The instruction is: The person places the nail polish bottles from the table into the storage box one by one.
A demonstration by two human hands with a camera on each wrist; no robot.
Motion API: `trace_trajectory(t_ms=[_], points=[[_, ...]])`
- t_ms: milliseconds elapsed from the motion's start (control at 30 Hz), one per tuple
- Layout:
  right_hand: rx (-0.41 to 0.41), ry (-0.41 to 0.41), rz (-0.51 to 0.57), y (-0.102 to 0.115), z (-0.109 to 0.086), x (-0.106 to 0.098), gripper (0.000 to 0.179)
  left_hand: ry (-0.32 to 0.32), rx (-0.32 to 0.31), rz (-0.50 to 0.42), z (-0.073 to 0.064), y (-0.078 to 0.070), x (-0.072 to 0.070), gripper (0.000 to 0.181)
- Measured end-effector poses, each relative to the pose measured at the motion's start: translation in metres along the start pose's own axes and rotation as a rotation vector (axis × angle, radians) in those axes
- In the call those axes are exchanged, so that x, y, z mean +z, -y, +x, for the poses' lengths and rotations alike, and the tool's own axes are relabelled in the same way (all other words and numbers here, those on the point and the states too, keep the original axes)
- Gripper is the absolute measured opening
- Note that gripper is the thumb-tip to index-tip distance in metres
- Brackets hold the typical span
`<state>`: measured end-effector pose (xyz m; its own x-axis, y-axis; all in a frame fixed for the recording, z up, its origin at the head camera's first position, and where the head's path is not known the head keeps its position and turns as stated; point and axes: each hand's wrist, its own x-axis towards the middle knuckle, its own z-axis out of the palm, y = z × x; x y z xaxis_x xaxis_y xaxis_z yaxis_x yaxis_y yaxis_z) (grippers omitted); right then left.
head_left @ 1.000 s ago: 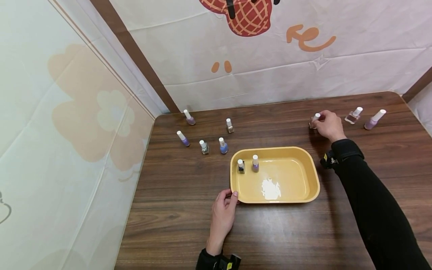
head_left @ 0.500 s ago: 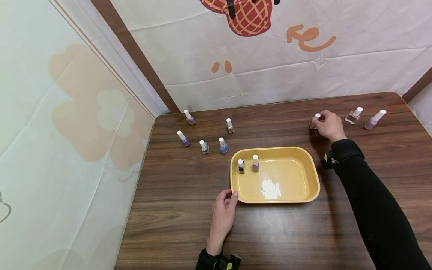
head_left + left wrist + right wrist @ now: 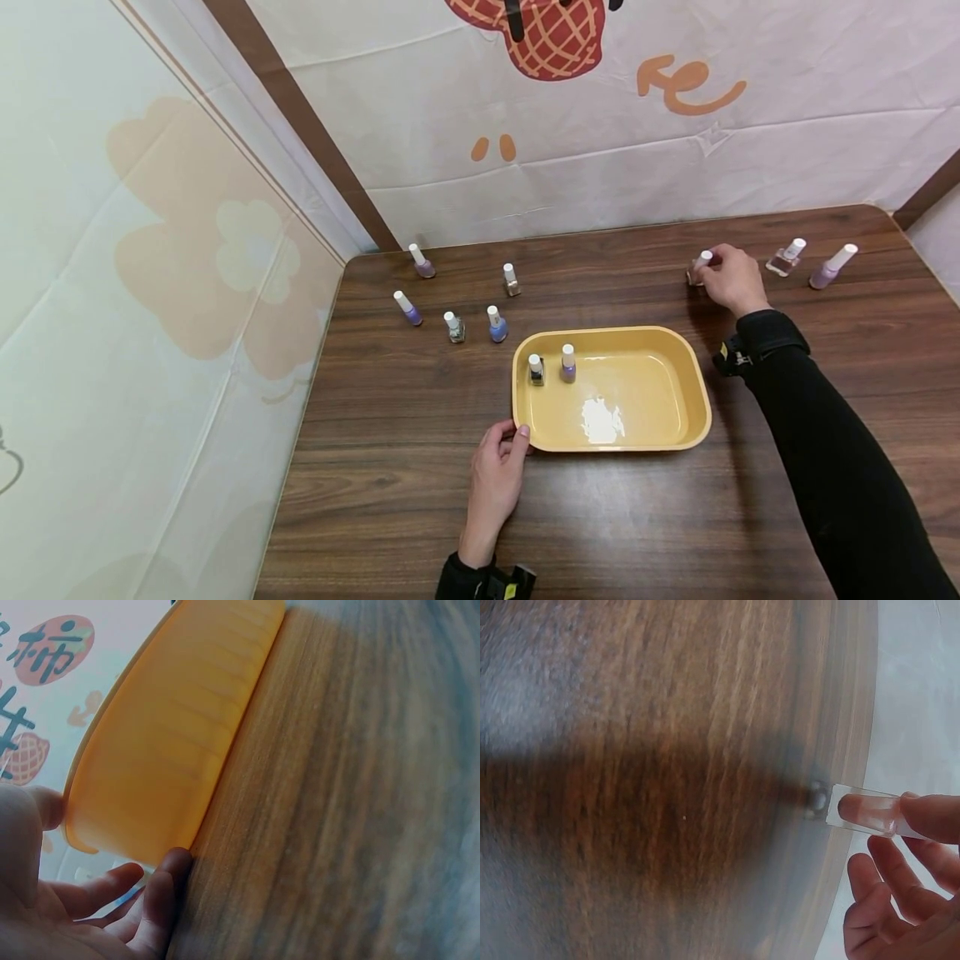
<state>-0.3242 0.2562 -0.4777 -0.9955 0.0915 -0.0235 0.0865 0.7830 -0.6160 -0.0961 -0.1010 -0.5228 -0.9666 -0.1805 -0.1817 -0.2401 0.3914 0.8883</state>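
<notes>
At the back right of the table, my right hand [image 3: 733, 282] pinches a nail polish bottle [image 3: 866, 812] between thumb and fingers. The bottle is clear glass with a white cap, its base at or close to the tabletop. My left hand [image 3: 495, 479] holds the front left corner of a yellow tray [image 3: 645, 417], thumb on the rim and fingertips low against the outer wall in the left wrist view. Inside the tray's left part stand a dark nail polish bottle [image 3: 536, 372] and a purple nail polish bottle [image 3: 568, 367], both white-capped.
Right of my right hand stand a clear bottle [image 3: 785, 258] and a lilac bottle [image 3: 832, 267]. Several more polish bottles stand back left, among them a blue one [image 3: 497, 327] and a glittery one [image 3: 454, 328]. A printed cloth [image 3: 600, 183] hangs behind the wooden table [image 3: 375, 467].
</notes>
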Motion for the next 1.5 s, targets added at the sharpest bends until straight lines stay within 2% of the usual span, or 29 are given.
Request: trace_trajectory(t_ms=[800,1500], points=[[0.002,-0.024,-0.004,0.002,-0.005,-0.001,0.034,0.0,0.007,0.007,0.001,-0.001,-0.002,0.043],[-0.09,-0.095,0.004,0.011,-0.011,-0.007,0.03,0.011,0.003,-0.007,0.001,-0.003,-0.003,0.043]])
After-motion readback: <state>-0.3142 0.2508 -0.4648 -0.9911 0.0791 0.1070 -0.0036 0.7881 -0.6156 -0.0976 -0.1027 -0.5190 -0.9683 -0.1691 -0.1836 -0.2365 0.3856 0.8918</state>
